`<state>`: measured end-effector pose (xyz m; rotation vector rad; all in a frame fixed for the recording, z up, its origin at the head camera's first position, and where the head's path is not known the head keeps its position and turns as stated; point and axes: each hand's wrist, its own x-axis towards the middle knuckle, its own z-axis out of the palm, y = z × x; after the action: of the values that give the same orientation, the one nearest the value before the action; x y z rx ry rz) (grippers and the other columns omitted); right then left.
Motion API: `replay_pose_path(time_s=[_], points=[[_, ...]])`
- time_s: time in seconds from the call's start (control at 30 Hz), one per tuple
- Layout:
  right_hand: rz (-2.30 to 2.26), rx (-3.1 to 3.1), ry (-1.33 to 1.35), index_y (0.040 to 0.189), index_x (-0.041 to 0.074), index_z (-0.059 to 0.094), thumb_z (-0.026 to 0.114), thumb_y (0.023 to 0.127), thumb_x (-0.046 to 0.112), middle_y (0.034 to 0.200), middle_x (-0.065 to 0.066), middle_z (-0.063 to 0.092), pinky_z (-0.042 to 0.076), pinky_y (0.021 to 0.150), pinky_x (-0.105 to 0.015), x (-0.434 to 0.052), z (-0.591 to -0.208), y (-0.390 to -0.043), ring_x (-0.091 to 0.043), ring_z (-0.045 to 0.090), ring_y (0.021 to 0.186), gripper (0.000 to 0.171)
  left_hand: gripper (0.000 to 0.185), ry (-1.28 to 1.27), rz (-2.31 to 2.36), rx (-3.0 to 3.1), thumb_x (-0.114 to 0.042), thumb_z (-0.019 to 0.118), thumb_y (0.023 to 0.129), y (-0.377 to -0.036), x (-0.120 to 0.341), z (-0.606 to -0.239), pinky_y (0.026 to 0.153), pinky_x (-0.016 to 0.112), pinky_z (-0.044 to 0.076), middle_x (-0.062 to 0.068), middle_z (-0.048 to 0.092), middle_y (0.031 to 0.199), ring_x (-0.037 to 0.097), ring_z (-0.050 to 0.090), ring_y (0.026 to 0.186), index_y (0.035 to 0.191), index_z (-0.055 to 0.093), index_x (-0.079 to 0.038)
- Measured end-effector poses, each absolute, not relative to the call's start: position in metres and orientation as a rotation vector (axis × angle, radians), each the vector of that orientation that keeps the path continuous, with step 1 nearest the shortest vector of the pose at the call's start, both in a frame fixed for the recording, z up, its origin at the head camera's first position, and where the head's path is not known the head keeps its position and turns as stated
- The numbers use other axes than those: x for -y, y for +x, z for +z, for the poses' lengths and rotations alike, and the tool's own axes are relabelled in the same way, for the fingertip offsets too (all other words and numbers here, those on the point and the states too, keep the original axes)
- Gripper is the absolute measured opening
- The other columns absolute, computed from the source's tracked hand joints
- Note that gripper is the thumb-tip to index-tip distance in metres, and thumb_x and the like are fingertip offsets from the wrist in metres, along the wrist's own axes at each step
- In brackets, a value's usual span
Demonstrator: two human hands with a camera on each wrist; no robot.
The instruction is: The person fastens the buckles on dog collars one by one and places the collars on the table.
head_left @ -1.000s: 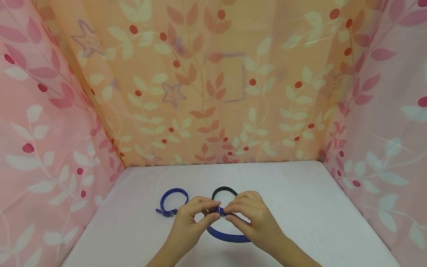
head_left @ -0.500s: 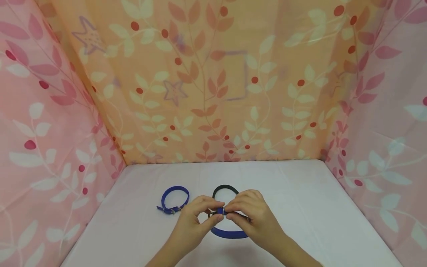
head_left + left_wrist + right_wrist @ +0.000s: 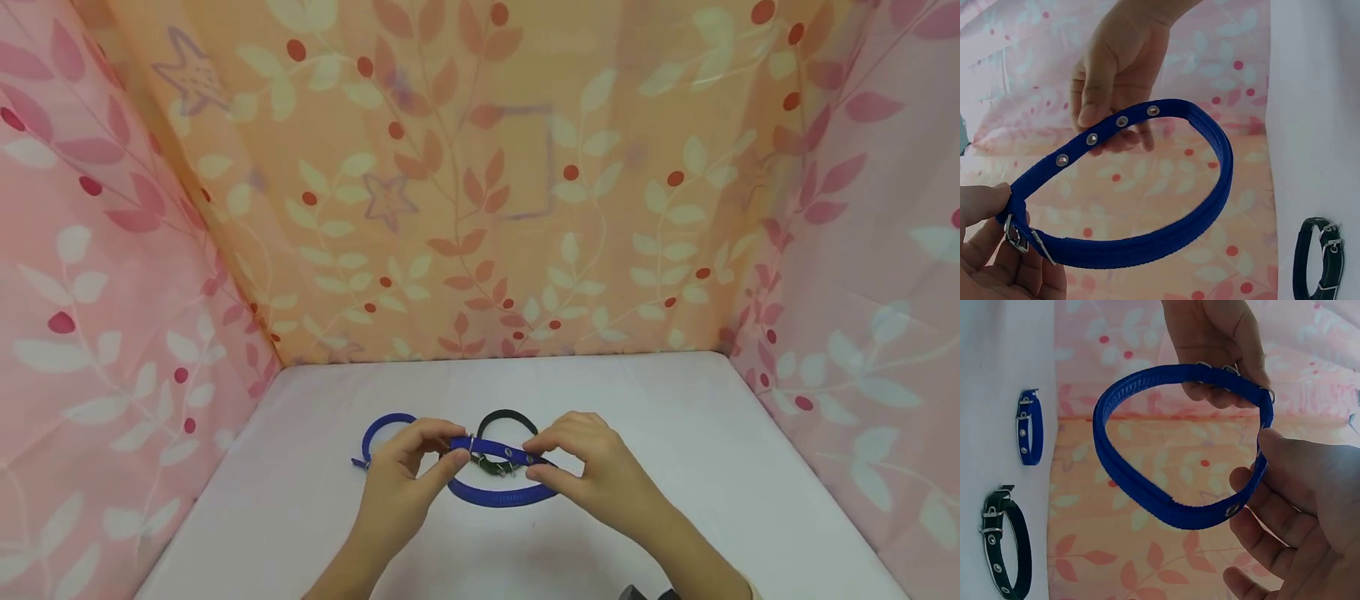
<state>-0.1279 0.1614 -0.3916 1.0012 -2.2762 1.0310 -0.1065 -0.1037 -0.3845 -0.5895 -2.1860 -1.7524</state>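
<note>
The blue collar (image 3: pixel 498 493) hangs above the white tabletop (image 3: pixel 675 433), pinched at its buckle by the left hand (image 3: pixel 401 483) and at its strap by the right hand (image 3: pixel 600 475). Behind it lie a black collar (image 3: pixel 506 417) and a smaller blue collar (image 3: pixel 375 433), partly hidden by the hands. Since a second ago the hands have drawn apart, pulling the strap out straight.

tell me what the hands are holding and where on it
Both hold one blue collar: the left hand pinches it at the buckle end, the right hand pinches the strap end with the holes.
</note>
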Motion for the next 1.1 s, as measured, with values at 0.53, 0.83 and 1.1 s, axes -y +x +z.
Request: replay_pose_path(time_s=[0.53,0.83,1.1], points=[[1.132,2.072,1.068,0.104,0.025,0.075,0.086,0.084,0.017,0.094,0.016,0.071,0.042,0.095,-0.026,-0.147,-0.400,-0.125,-0.006,0.063,0.095,0.024,0.025,-0.567,-1.980,2.182,-0.016,0.080,0.090,-0.105,0.093,-0.393,0.087,0.024,0.056,0.004,0.070,0.110,0.022,0.066,0.096,0.113,0.071,-0.017],[1.105,1.964,1.086,0.105,0.023,0.076,0.088,0.080,0.014,0.092,0.015,0.071,0.042,0.097,-0.026,-0.140,-0.402,-0.125,-0.006,0.063,0.091,0.028,0.024,-0.603,-1.832,2.244,-0.022,0.082,0.088,-0.103,0.085,-0.401,0.079,0.024,0.053,-0.004,0.071,0.103,0.016,0.062,0.088,0.110,0.072,-0.022],[1.139,2.015,0.988,0.103,0.022,0.076,0.088,0.079,0.008,0.092,0.013,0.072,0.042,0.092,-0.026,-0.142,-0.398,-0.125,-0.008,0.064,0.091,0.030,0.029,-0.514,-1.928,2.063,-0.010,0.080,0.089,-0.103,0.092,-0.391,0.094,0.024,0.056,0.004,0.070,0.110,0.021,0.067,0.099,0.115,0.069,-0.013]])
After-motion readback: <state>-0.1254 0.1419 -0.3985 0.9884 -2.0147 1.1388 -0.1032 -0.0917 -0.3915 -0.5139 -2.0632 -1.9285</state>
